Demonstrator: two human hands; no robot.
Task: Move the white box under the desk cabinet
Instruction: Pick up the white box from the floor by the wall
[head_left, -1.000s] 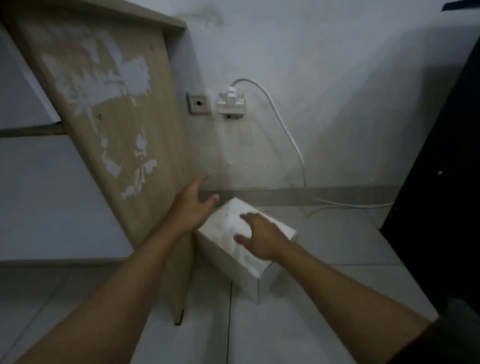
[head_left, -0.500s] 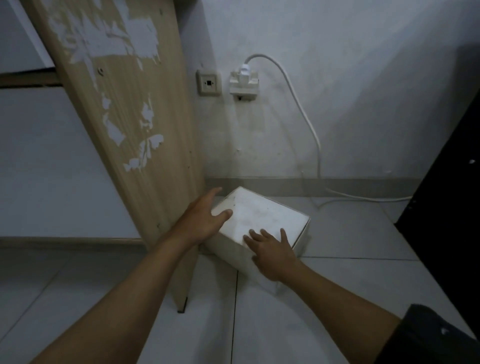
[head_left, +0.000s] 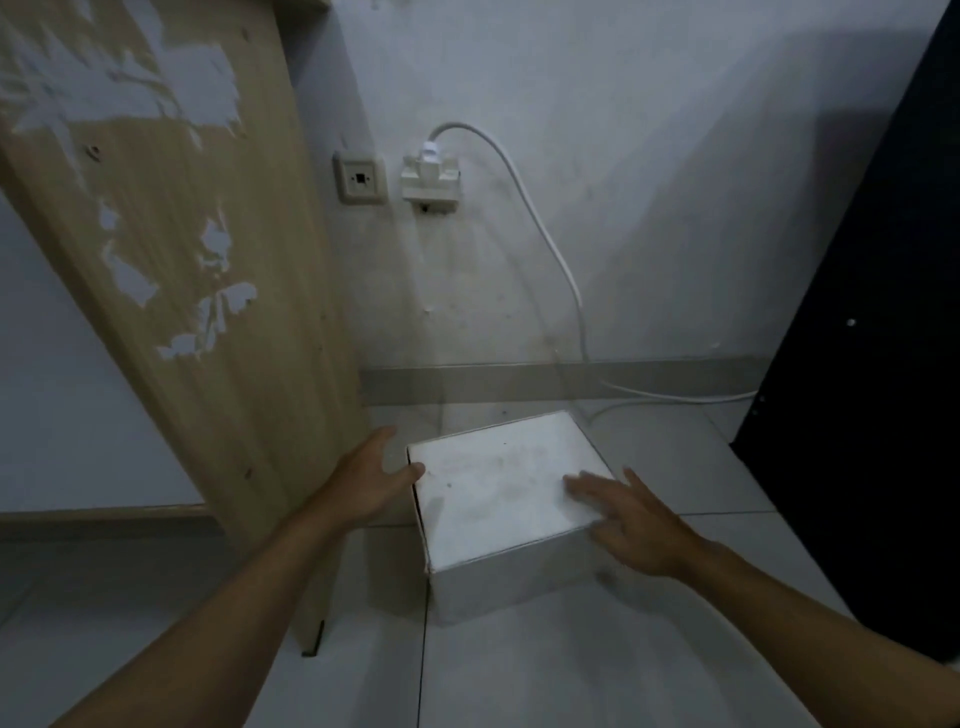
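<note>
White box (head_left: 504, 488) w/ no readable print; left hand (head_left: 371, 480) open on its side, right hand (head_left: 631, 514) flat, fingers spread.

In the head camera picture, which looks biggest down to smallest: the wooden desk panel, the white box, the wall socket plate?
1. wooden desk panel, by far the largest.
2. white box, though it lies nearer the camera.
3. wall socket plate, smallest; it is farther off.

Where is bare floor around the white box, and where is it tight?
Bare tiles lie in front of the white box, toward the camera, and right of it up to the dark cabinet. It is tight on the left: the left hand fills the gap to the wooden desk panel. A white cable runs behind.
</note>
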